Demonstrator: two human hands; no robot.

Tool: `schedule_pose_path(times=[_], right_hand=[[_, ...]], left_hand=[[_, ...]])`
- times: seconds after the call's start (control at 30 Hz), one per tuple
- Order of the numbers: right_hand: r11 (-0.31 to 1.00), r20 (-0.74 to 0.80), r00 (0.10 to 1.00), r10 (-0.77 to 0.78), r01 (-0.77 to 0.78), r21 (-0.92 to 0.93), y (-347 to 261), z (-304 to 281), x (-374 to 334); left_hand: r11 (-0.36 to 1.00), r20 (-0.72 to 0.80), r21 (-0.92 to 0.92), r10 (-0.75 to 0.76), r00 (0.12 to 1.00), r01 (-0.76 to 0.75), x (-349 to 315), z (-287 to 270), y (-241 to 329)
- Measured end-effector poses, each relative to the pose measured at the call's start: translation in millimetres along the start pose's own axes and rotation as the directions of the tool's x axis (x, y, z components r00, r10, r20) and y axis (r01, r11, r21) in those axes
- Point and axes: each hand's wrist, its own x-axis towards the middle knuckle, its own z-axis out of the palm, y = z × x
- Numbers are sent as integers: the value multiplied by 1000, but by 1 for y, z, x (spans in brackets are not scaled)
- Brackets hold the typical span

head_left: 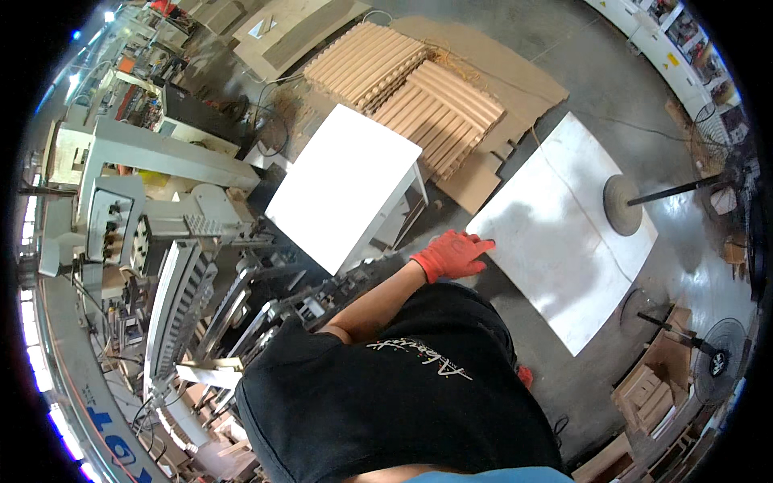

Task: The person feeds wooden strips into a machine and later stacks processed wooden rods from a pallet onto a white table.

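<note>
My left hand (455,255), in a red glove, reaches out in front of my body with its fingers stretched to the right. Nothing shows in it. It hangs between a white-topped box-like stand (348,181) on the left and a large white sheet (555,249) on the floor to the right; its fingertips overlap the sheet's near-left edge in view, and I cannot tell if they touch. Only a small red patch of my right hand (525,377) shows beside my black shirt; the body hides its fingers.
Grey machinery with rails (181,302) stands close on the left. Stacks of ridged tan pieces (439,109) lie on cardboard (515,68) ahead. A round fan base (622,205) rests on the white sheet. Another fan (715,361) and cardboard boxes (648,394) are at the right.
</note>
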Motion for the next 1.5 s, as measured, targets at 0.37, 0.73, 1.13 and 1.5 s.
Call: schedule_pose_path(times=[0.37,0.73,1.13,1.5], right_hand=[[965,63,974,-215,222,-140,-105,141,-53],[870,180,932,-315,360,-337,-220,112,16],[653,482,696,-533,700,-288,-495,185,184],[945,540,796,-274,327,-3,-561,242,203]], left_hand=[[840,-479,-368,197,855,-399,52,-198,0],[706,-856,380,513,62,-598,25,-366,81],[868,-876,372,446,185,-330,129,-361,94],[916,-926,329,360,110,-230,97,-351,62]])
